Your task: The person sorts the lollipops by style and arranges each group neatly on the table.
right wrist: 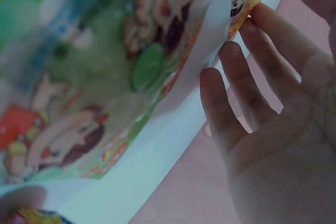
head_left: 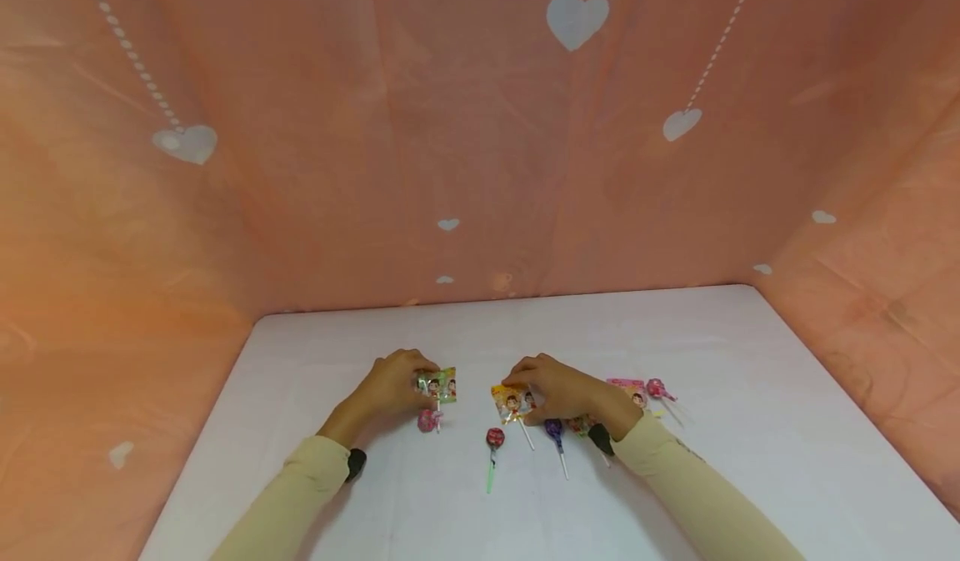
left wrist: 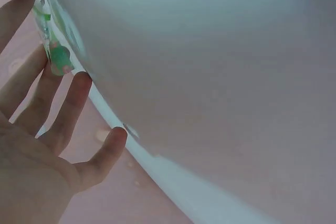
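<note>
My left hand (head_left: 393, 384) pinches a lollipop in a flat, clear-and-green wrapper (head_left: 447, 385) between thumb and fingers; in the left wrist view the green candy (left wrist: 61, 60) shows through. A round pink-wrapped lollipop (head_left: 427, 421) lies just below that hand. To the right, my right hand (head_left: 561, 388) holds a lollipop in a flat orange wrapper (head_left: 510, 403) at its edges, white stick pointing down toward the front. Near its thumb lies a purple lollipop (head_left: 553, 429). Another green-wrapped lollipop (right wrist: 100, 87) is partly hidden under the right wrist.
A red lollipop with a green stick (head_left: 495, 438) lies between the hands, nearer the front. Right of the right wrist are a flat pink-wrapped lollipop (head_left: 628, 388) and a round pink one (head_left: 657, 388). The white table (head_left: 360, 494) meets a peach cloth backdrop (head_left: 465, 144) with hearts.
</note>
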Motion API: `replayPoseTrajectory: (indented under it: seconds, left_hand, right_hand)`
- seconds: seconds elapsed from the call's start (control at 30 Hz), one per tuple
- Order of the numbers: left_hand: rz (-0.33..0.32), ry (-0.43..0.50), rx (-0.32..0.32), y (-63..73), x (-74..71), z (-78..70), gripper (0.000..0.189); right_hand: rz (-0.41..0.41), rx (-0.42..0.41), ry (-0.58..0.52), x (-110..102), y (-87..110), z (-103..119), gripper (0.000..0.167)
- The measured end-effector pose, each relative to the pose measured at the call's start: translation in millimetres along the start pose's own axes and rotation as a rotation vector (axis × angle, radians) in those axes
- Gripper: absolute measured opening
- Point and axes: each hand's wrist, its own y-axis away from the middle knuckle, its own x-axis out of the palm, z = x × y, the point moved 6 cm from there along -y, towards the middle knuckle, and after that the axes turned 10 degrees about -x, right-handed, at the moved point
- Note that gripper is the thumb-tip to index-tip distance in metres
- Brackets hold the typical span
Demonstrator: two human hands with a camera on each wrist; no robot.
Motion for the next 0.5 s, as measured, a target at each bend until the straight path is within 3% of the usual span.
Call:
replayPoseTrajectory:
  seconds: [0.27,0.5]
  left_hand:
    - [-0.023,0.105,-0.046,-6.2,-6.5,12.4,0.05]
    - [-0.08,0.066,-0.01,-10.7,-12.4,22.3,0.051]
  right_hand:
    - [-0.001,0.005,-0.012,0,0.2,0,0.06]
    - [-0.006,-0.011,-0.02,-2,1.5,1,0.06]
